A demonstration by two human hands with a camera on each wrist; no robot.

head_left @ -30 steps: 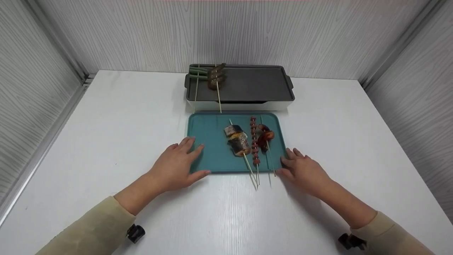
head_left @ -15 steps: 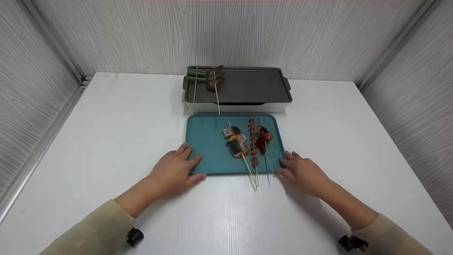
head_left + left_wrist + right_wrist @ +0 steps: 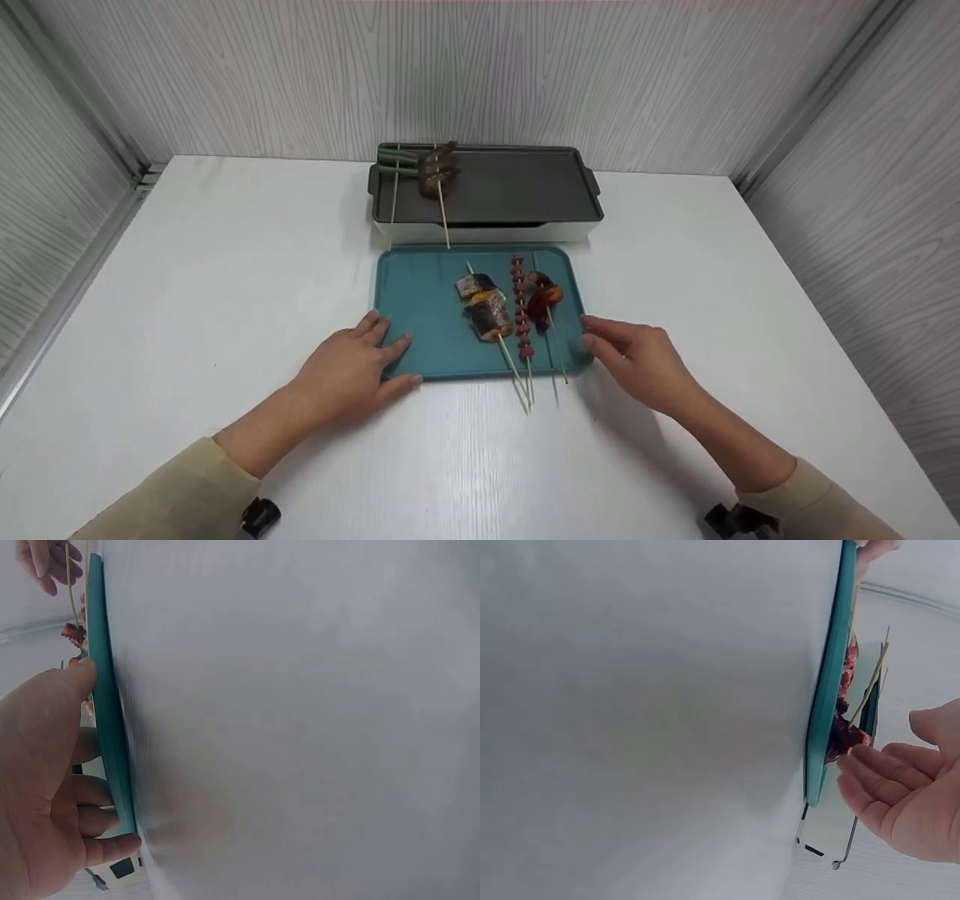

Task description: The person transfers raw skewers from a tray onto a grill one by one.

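Note:
A teal tray [image 3: 420, 322] lies on the white table. My left hand [image 3: 349, 371] rests at its front left corner, fingers spread over the left rim and thumb along the front edge. By the right rim is my right hand [image 3: 641, 360]; in the right wrist view its fingers [image 3: 889, 772] are extended, with nothing held. On the tray's right half lie three skewers: a thick one with silvery-dark chunks like fish [image 3: 487, 315], a thin one of small red pieces [image 3: 521, 315], and one with glossy reddish-brown pieces [image 3: 544, 300]. Their sticks overhang the front edge.
Just behind the tray stands a dark griddle [image 3: 517, 187] on a white base. At its left lie a skewer of green stalks [image 3: 397, 161] and a skewer of brown pieces [image 3: 437, 172], sticks overhanging its front. Grey wood-patterned panels [image 3: 480, 75] enclose the table.
My right hand has come away from the tray's front right corner and sits slightly farther up the right side. The left hand stays at its corner. The whole view has shifted a little.

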